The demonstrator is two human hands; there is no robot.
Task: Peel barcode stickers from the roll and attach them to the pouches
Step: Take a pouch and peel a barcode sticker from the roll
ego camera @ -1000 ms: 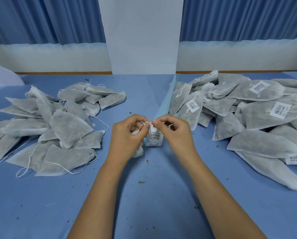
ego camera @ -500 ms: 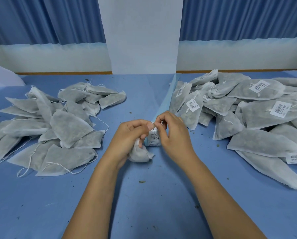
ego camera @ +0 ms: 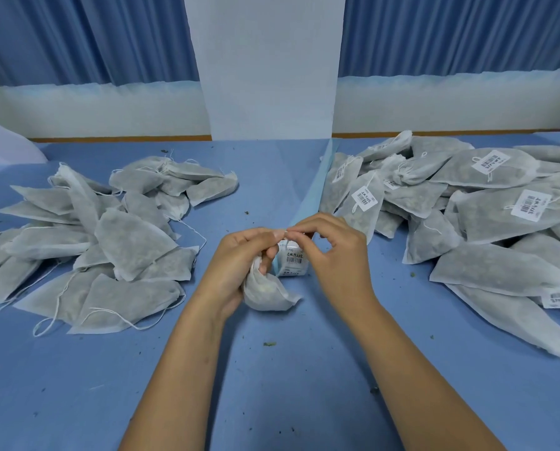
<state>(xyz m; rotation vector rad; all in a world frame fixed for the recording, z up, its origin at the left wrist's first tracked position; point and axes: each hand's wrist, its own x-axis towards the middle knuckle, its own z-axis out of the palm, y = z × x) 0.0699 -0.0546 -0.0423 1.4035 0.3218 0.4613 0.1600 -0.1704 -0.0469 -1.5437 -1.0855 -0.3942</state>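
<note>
My left hand [ego camera: 239,258] grips a small white mesh pouch [ego camera: 265,289] by its neck, the bag hanging below my palm onto the blue table. My right hand [ego camera: 333,252] pinches something small at the pouch's top, fingertips meeting those of the left hand; whether it is the string or a sticker I cannot tell. Just behind the hands sits the strip of barcode stickers [ego camera: 293,258], its printed labels facing me. Part of the strip is hidden by my fingers.
A heap of unlabelled pouches [ego camera: 109,242] with loose strings lies at the left. A heap of labelled pouches [ego camera: 486,216] fills the right side. A pale blue backing strip [ego camera: 317,190] runs back toward the white pillar [ego camera: 268,66]. Crumbs dot the blue table [ego camera: 272,369].
The pouch has dropped lower out of my left hand and now hangs in plain sight. Both hands have drawn together over the sticker strip, fingertips touching.
</note>
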